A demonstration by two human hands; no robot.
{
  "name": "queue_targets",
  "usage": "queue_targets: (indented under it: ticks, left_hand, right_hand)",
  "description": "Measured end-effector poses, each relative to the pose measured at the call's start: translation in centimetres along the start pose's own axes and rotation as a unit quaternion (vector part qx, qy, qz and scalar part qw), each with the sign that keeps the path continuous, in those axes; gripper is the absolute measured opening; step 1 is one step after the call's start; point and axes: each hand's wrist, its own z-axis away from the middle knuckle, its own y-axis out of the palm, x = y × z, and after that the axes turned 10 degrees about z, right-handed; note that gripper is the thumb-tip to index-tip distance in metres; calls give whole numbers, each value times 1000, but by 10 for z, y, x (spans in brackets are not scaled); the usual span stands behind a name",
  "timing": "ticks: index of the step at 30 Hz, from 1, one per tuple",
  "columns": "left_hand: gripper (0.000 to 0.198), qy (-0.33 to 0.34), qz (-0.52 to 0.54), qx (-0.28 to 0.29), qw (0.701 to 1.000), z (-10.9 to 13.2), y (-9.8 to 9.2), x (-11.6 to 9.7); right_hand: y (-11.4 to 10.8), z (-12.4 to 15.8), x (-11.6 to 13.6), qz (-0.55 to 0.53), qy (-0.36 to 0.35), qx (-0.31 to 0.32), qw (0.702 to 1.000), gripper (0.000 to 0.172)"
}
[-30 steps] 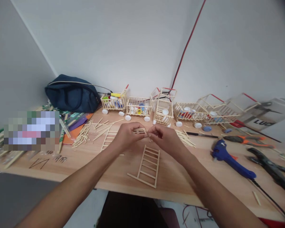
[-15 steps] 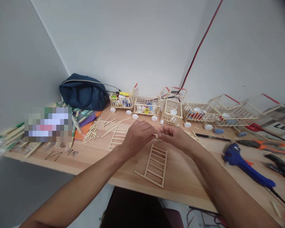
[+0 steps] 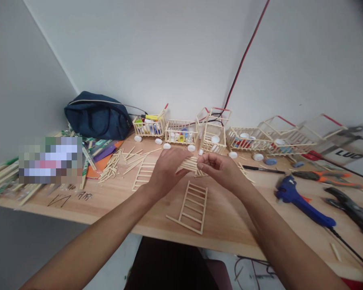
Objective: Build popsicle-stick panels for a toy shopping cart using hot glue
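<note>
In the head view, the sticks point(image 3: 190, 163) in my hands have just come into sight: half a second ago the left hand point(image 3: 168, 167) covered most of them, and now they show as a row lying side by side between both hands, above the desk point(image 3: 226, 217). I judge that this bares the piece for working on; whether the sticks are loose or joined I can't tell. The left fingers are closed round their left end, thumb underneath. The right hand point(image 3: 219, 166) has its fingers and thumb drawn nearly together at the other end; I can't tell if they grip anything. Nearer the desk's front edge, the frame point(image 3: 193, 210) lies flat, untouched, unchanged over this second. A second frame point(image 3: 144, 175) lies just left of my left hand, with the pile point(image 3: 110, 167) beyond it.
</note>
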Motion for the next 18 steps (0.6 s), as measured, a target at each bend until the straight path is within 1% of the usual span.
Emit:
queue_targets:
  ticks: [2, 4, 7, 10, 12, 14, 18]
  left_hand:
    - [18, 0, 1, 12, 1000, -2, -2, -2]
    - [14, 17, 2, 19, 1000, -2, -4, -3]
    - [8, 43, 8, 15, 999, -1, -6, -4]
    - [6, 44, 20, 8, 999, 0, -6, -4]
    - [8, 28, 28, 3, 999, 0, -6, -5]
    - [12, -1, 42, -2, 999, -2, -6, -7]
    - [14, -72, 108, -6, 992, -6, -6, -11]
  right_hand:
    - [1, 1, -1, 6, -10, -4, 1000, 22]
    - [2, 2, -1, -3, -18, -3, 1000, 21]
    - [2, 4, 1, -21, -22, -1, 1000, 22]
    - [3, 6, 6, 0, -29, -14, 999, 21]
    - [3, 8, 9, 50, -41, -40, 997, 18]
    - [5, 10, 12, 115, -65, -75, 988, 15]
    - [10, 11, 15, 204, -147, -130, 959, 13]
